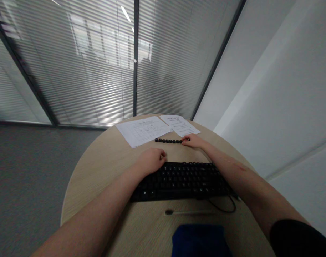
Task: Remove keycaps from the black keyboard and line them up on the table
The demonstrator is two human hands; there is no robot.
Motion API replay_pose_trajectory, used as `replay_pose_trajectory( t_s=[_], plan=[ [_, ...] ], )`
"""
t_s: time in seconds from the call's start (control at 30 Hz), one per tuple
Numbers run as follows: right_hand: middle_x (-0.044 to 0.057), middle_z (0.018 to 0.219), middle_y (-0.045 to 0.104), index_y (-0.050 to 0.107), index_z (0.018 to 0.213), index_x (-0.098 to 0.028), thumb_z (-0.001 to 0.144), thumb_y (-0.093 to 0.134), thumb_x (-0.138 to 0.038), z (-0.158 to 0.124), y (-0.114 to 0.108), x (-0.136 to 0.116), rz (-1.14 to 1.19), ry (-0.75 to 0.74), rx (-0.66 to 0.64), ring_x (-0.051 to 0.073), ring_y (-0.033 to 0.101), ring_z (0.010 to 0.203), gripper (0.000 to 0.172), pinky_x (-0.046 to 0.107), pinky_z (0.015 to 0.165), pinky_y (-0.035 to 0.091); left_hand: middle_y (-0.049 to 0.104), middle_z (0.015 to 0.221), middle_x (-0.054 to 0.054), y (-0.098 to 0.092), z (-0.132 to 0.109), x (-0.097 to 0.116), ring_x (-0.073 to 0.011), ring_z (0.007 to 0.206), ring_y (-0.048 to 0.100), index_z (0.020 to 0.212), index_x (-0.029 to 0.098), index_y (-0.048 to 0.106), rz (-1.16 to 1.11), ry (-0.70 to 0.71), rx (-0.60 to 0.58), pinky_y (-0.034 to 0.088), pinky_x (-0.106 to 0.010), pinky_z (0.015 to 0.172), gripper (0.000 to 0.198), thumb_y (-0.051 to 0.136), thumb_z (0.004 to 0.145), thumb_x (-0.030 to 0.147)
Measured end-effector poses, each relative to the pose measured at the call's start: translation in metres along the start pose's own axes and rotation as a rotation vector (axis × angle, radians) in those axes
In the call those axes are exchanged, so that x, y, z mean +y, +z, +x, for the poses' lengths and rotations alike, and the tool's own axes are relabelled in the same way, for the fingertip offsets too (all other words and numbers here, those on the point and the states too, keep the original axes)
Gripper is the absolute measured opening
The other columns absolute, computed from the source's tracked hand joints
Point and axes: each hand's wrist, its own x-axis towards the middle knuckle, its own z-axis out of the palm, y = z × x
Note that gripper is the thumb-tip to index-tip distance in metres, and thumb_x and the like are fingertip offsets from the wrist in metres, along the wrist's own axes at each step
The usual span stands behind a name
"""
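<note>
Black keyboard (183,180), near; keycap row (167,141), far; right hand (193,140) at its right end, grasp unclear; left hand (151,160), fingers curled, hold unclear.

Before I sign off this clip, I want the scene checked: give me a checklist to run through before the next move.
1. Right hand at the keycaps: ok, at the row's right end.
2. Keycap gripped: cannot tell, too small.
3. Left hand off the keyboard: cannot tell, it overlaps the far left part in view.
4. Keyboard fully visible: not ok, the right arm hides part of its right end.
5. Papers off the keyboard: ok, lying beyond it.
6. Cable off the keys: ok, looped on the near side.
</note>
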Motion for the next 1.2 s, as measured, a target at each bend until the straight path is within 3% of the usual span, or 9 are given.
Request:
replay_pose_trajectory(
  t_s=[0.3, 0.4, 0.47, 0.53, 0.6, 0.67, 0.83, 1.03, 1.2],
  plan=[
    [0.004, 0.077, 0.069, 0.074, 0.096, -0.017, 0.072, 0.074, -0.029, -0.006, -0.004, -0.006, 0.094, -0.031, 0.117, 0.016, 0.058, 0.071, 0.027, 0.028, 0.069, 0.044, 0.074, 0.092, -0.007, 0.0, 0.001, 0.0, -0.0242, 0.085, 0.066, 0.103, 0.023, 0.071, 0.053, -0.007, -0.018, 0.048, -0.034, 0.075, 0.029, 0.051, 0.085, 0.034],
    [0.006, 0.081, 0.069, 0.073, 0.091, -0.016, 0.082, 0.062, -0.034, -0.018, -0.015, -0.016, 0.142, -0.028, 0.251, 0.017, 0.058, 0.074, 0.023, 0.029, 0.07, 0.045, 0.074, 0.091, -0.007, -0.001, 0.001, 0.001, -0.0247, 0.083, 0.066, 0.1, 0.023, 0.072, 0.058, -0.012, -0.032, 0.048, -0.035, 0.073, 0.029, 0.05, 0.084, 0.032],
    [0.006, 0.082, 0.066, 0.07, 0.097, -0.016, 0.09, 0.049, -0.043, -0.034, -0.026, -0.027, 0.282, -0.019, 0.382, 0.016, 0.057, 0.07, 0.035, 0.028, 0.065, 0.047, 0.074, 0.091, -0.007, -0.002, 0.0, 0.001, -0.0244, 0.082, 0.065, 0.097, 0.023, 0.072, 0.069, -0.008, -0.032, 0.047, -0.035, 0.072, 0.027, 0.05, 0.083, 0.031],
    [0.004, 0.076, 0.062, 0.068, 0.096, -0.017, 0.09, 0.046, -0.053, -0.056, -0.036, -0.041, 0.688, -0.024, 0.522, 0.014, 0.054, 0.058, 0.043, 0.027, 0.055, 0.047, 0.074, 0.091, -0.007, -0.003, 0.001, 0.001, -0.024, 0.082, 0.065, 0.095, 0.023, 0.073, 0.073, 0.004, -0.027, 0.047, -0.034, 0.072, 0.027, 0.05, 0.083, 0.03],
    [0.004, 0.072, 0.06, 0.067, 0.084, -0.018, 0.088, 0.041, -0.064, -0.08, -0.043, -0.056, 1.0, -0.065, 0.549, 0.014, 0.056, 0.059, 0.053, 0.029, 0.058, 0.051, 0.073, 0.09, -0.007, -0.003, 0.001, 0.001, -0.0238, 0.082, 0.065, 0.094, 0.023, 0.073, 0.07, 0.009, -0.03, 0.047, -0.034, 0.072, 0.027, 0.05, 0.084, 0.032],
    [0.003, 0.061, 0.055, 0.064, 0.074, -0.018, 0.088, 0.036, -0.069, -0.102, -0.046, -0.07, 1.136, -0.03, 0.462, 0.014, 0.054, 0.053, 0.06, 0.029, 0.054, 0.051, 0.073, 0.09, -0.008, -0.003, 0.002, 0.0, -0.0243, 0.082, 0.064, 0.095, 0.023, 0.073, 0.071, 0.001, -0.037, 0.047, -0.035, 0.073, 0.028, 0.05, 0.084, 0.034],
    [-0.008, 0.037, 0.025, 0.057, 0.068, -0.02, 0.084, 0.036, -0.078, -0.122, -0.025, -0.085, 1.248, 0.097, 0.264, 0.008, 0.024, 0.032, 0.064, 0.024, 0.035, 0.037, 0.073, 0.091, -0.008, -0.004, 0.001, -0.002, -0.0243, 0.082, 0.064, 0.096, 0.022, 0.074, 0.066, 0.009, -0.047, 0.046, -0.035, 0.075, 0.029, 0.05, 0.085, 0.035],
    [-0.009, 0.047, 0.042, 0.055, 0.085, -0.021, 0.077, 0.065, -0.065, -0.116, 0.009, -0.076, 1.248, 0.092, 0.151, 0.009, 0.042, 0.039, 0.046, 0.021, 0.037, 0.04, 0.073, 0.093, -0.008, -0.008, 0.0, -0.004, -0.0236, 0.081, 0.064, 0.094, 0.022, 0.073, 0.073, -0.01, -0.064, 0.046, -0.034, 0.073, 0.029, 0.05, 0.086, 0.038],
    [-0.006, 0.064, 0.054, 0.057, 0.103, -0.021, 0.076, 0.073, -0.044, -0.119, 0.015, -0.073, 1.198, 0.009, 0.118, 0.009, 0.051, 0.049, 0.039, 0.02, 0.04, 0.044, 0.073, 0.092, -0.007, -0.008, 0.0, -0.003, -0.0221, 0.081, 0.063, 0.095, 0.022, 0.073, 0.092, -0.017, -0.074, 0.045, -0.033, 0.074, 0.03, 0.049, 0.086, 0.038]
  ],
)
